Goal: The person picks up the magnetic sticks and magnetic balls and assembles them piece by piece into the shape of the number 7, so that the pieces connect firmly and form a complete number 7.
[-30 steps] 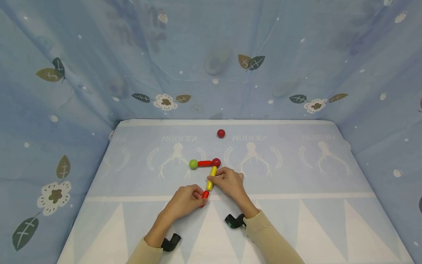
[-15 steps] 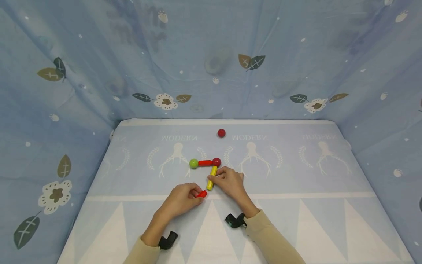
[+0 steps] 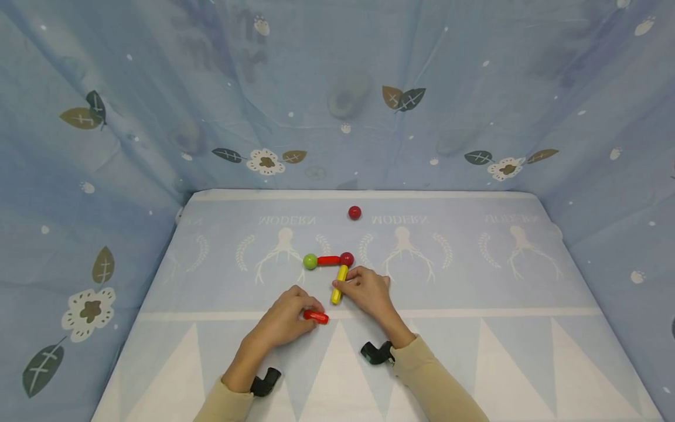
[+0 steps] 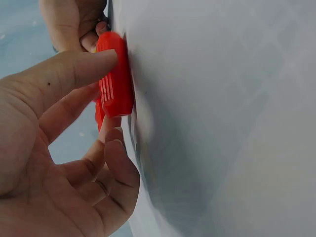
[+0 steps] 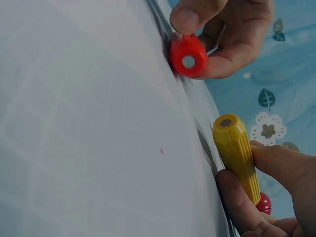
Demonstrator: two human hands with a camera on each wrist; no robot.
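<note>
My left hand (image 3: 289, 316) pinches a short red magnetic rod (image 3: 316, 317) between thumb and fingers, close over the table. A round silver spot shows in the end of that rod in the right wrist view. With thumb and fingertips, my right hand (image 3: 367, 292) holds a yellow magnetic rod (image 3: 339, 285), its far end at a dark red ball (image 3: 346, 259). From that ball a second red rod (image 3: 329, 261) runs left to a green ball (image 3: 310, 261). The yellow rod's near end (image 5: 226, 123) is bare, with a gap between it and the left hand's rod.
Another red ball (image 3: 354, 213) lies alone toward the back of the table. The patterned tablecloth (image 3: 453, 351) ends against blue curtains (image 3: 337, 88) at the back and sides. Black wrist cameras (image 3: 376, 353) stick out from both wrists.
My left hand has drawn its red rod left, away from the yellow rod's near end, and turned it from nearly in line to crosswise. The right hand stays in place with the yellow rod.
</note>
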